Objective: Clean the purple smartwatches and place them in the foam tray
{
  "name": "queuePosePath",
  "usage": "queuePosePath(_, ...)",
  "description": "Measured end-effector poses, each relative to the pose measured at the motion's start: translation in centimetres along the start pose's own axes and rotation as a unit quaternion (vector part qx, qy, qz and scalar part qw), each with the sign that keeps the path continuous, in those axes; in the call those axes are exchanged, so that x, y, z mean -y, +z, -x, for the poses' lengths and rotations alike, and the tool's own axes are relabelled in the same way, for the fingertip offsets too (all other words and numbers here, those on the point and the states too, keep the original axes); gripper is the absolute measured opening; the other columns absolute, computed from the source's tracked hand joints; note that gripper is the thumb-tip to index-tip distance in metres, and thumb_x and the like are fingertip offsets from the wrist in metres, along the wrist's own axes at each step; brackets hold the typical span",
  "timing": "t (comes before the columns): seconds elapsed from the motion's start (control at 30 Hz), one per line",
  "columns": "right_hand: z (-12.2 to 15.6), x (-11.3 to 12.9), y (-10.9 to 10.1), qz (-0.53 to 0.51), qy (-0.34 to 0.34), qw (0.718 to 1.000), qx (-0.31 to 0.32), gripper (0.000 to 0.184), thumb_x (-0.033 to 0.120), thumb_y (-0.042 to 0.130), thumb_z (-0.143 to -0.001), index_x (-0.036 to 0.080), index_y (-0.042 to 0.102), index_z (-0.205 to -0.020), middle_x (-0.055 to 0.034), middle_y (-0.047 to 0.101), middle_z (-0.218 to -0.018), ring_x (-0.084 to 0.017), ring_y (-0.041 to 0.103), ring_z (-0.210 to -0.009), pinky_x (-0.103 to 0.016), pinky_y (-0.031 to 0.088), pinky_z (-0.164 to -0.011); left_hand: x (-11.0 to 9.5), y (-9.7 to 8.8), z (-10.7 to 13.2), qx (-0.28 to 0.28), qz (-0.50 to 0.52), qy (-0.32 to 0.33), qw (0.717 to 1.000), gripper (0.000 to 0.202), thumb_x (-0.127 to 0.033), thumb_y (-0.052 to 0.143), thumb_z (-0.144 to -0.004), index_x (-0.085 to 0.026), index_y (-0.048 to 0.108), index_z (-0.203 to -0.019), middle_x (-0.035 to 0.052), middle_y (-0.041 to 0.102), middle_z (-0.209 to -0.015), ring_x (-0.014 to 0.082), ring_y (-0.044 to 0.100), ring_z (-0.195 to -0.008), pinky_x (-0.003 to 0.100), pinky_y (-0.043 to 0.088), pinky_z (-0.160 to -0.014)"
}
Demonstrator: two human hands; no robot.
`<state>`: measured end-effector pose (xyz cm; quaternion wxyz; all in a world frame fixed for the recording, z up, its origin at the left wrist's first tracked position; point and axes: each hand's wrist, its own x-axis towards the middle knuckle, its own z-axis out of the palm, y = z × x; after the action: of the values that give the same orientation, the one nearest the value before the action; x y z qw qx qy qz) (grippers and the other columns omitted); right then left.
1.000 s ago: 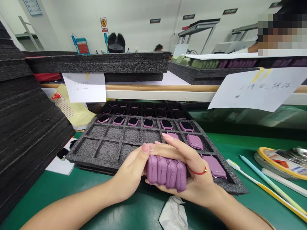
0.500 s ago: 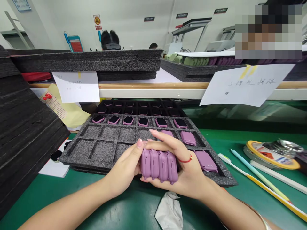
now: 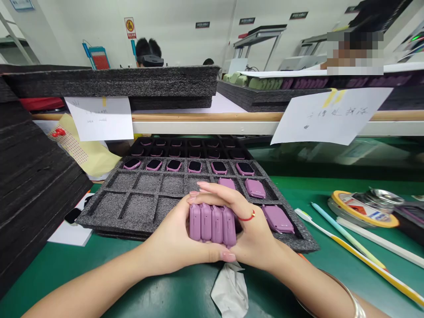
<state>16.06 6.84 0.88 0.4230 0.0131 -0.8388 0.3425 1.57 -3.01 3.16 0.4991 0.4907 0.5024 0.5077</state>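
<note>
Clamped together, the left hand (image 3: 175, 238) and right hand (image 3: 255, 234) squeezed four mauve plastic watch cases (image 3: 212, 225) at 6 o'clock on a charcoal foam tray (image 3: 99, 216), whose 12 o'clock row held six black-faced cases (image 3: 195, 167) while its 9 o'clock cells lay unfilled.

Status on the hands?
Left hand and right hand clasping four purple watch bodies. Black foam tray behind. Crumpled tissue below.

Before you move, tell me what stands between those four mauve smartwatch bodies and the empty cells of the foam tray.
Only the left hand does: it cups the four mauve smartwatch bodies on the side facing the empty foam tray cells. No other object is visible between them. The right hand holds the far side.
</note>
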Motion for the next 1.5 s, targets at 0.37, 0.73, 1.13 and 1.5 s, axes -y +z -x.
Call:
queuePosePath(0.37, -0.16, 0.17, -0.01, 0.029, -0.025, 0.999, -0.001, 0.081, 0.017, 0.08, -0.082, 0.024, 0.039, -0.152, -0.0083, 0.072, -0.126, -0.022, 0.069, -0.118, -0.036, 0.054, -0.11, 0.14, -0.17, -0.06, 0.008, -0.018, 0.037, 0.999, 0.059, -0.016, 0.092, -0.06, -0.022, 0.061, -0.11, 0.001, 0.068, -0.111, 0.0233, 0.067, -0.105, 0.039, 0.055, -0.094)
queuePosePath(0.73, -0.05, 0.07, -0.02, 0.024, -0.018, 1.0, 0.007, 0.084, 0.019, 0.081, -0.082, 0.027, 0.038, -0.153, -0.0076, 0.072, -0.126, -0.025, 0.069, -0.118, -0.041, 0.054, -0.11, 0.17, -0.07, 0.02, 0.005, -0.005, 0.026, 1.0, 0.061, -0.017, 0.094, -0.059, -0.024, 0.06, -0.11, -0.001, 0.068, -0.11, 0.0211, 0.066, -0.105, 0.035, 0.054, -0.093)
queuePosePath(1.13, -0.14, 0.13, 0.06, 0.032, -0.029, 0.999, -0.004, 0.083, 0.023, 0.081, -0.084, 0.027, 0.037, -0.154, -0.0082, 0.072, -0.125, -0.025, 0.07, -0.117, -0.041, 0.056, -0.108, 0.09, -0.2, 0.05, 0.011, -0.016, 0.027, 0.999, 0.06, -0.014, 0.092, -0.061, -0.025, 0.06, -0.111, -0.0017, 0.067, -0.111, 0.0203, 0.065, -0.106, 0.035, 0.053, -0.095)
queuePosePath(1.5, 0.14, 0.26, -0.08, 0.068, -0.056, 0.996, -0.011, 0.083, 0.023, 0.075, -0.089, 0.03, 0.032, -0.159, -0.0079, 0.07, -0.132, -0.028, 0.067, -0.123, -0.045, 0.058, -0.106, -0.22, -0.24, 0.05, 0.043, -0.019, 0.047, 0.998, 0.057, -0.018, 0.09, -0.064, -0.021, 0.058, -0.111, 0.0047, 0.065, -0.113, 0.025, 0.065, -0.109, 0.041, 0.053, -0.099)
